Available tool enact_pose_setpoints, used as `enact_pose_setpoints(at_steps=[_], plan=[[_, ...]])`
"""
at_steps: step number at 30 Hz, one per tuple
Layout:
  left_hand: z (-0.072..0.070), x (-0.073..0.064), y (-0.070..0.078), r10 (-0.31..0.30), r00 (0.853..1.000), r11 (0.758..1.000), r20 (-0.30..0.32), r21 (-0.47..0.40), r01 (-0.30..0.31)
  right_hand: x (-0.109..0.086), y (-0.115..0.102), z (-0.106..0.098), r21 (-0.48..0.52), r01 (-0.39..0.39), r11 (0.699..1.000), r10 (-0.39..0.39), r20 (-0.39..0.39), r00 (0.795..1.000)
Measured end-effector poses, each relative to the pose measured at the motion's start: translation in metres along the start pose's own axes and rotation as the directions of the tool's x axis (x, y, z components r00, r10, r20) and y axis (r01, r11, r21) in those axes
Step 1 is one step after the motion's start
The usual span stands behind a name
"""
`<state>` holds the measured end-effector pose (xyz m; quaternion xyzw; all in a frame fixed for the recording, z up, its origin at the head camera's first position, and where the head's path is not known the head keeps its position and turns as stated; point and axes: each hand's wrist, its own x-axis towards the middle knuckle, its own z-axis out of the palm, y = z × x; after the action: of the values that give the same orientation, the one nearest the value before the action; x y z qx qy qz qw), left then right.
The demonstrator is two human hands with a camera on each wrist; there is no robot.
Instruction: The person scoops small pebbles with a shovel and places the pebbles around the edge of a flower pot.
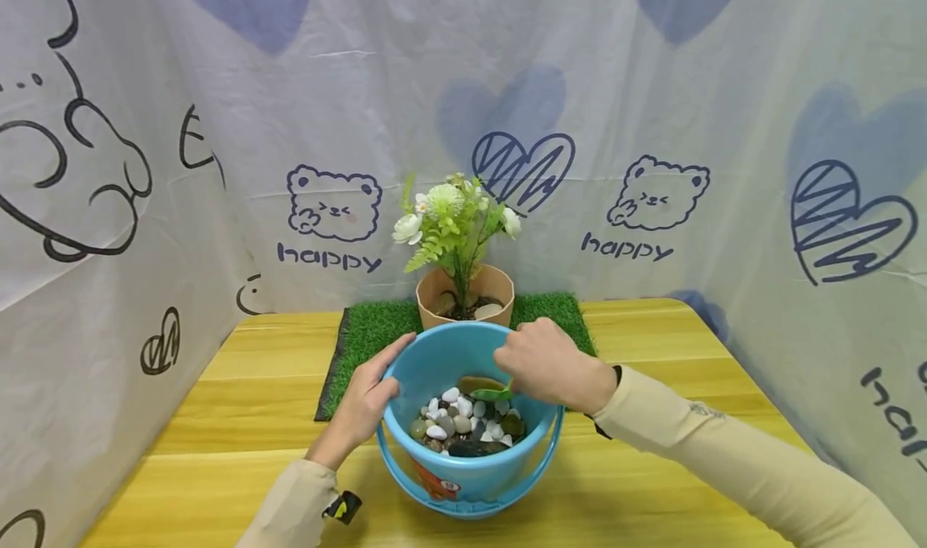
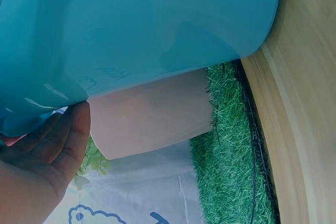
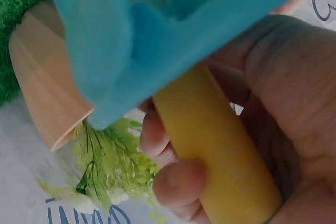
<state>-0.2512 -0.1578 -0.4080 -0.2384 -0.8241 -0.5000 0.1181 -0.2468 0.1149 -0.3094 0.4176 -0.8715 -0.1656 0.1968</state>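
A light blue bucket [image 1: 463,475] with white, grey and dark pebbles [image 1: 463,419] inside stands at the middle of the wooden table. My left hand [image 1: 365,395] grips its left rim, thumb on top and fingers against the outer wall. At the right rim, my right hand [image 1: 554,363] reaches over the edge. In the right wrist view its fingers are wrapped around the yellow handle [image 3: 215,150] of a small trowel. The trowel's green scoop [image 1: 492,393] is in the bucket, just over the pebbles. Part of the trowel is hidden by my hand and the rim.
Behind the bucket, a peach flowerpot [image 1: 427,294] with white flowers and green leaves stands on a green turf mat [image 1: 384,323]. Stones lie in the pot. The bucket's handle hangs down at its front. A printed white cloth [image 1: 333,113] surrounds the table [image 1: 239,427].
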Motion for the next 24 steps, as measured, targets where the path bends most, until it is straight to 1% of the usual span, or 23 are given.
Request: enact_pose_setpoints(at_steps=[4, 10, 12, 19, 24], plan=[[0.0, 0.0, 0.0, -0.007, 1.0, 1.0, -0.006, 0.003, 0.007, -0.004, -0.004, 0.005, -0.007, -0.019, 1.0, 0.019, -0.047, 0.999], [0.0, 0.0, 0.001, -0.004, 1.0, 1.0, 0.006, 0.004, 0.004, -0.011, -0.006, 0.015, 0.047, -0.083, 0.995, 0.087, -0.077, 0.993], [0.001, 0.0, 0.002, -0.002, 1.0, 1.0, 0.01, 0.0, 0.002, -0.012, -0.007, 0.018, 0.049, -0.095, 0.994, 0.099, -0.097, 0.99], [0.0, -0.001, 0.002, 0.003, 1.0, 1.0, 0.005, -0.001, -0.003, -0.013, -0.008, 0.02, 0.012, -0.092, 0.996, 0.093, -0.191, 0.977], [0.0, -0.001, 0.001, 0.005, 1.0, 1.0, 0.008, -0.007, -0.005, -0.016, -0.003, 0.025, 0.026, -0.082, 0.996, 0.086, -0.258, 0.962]])
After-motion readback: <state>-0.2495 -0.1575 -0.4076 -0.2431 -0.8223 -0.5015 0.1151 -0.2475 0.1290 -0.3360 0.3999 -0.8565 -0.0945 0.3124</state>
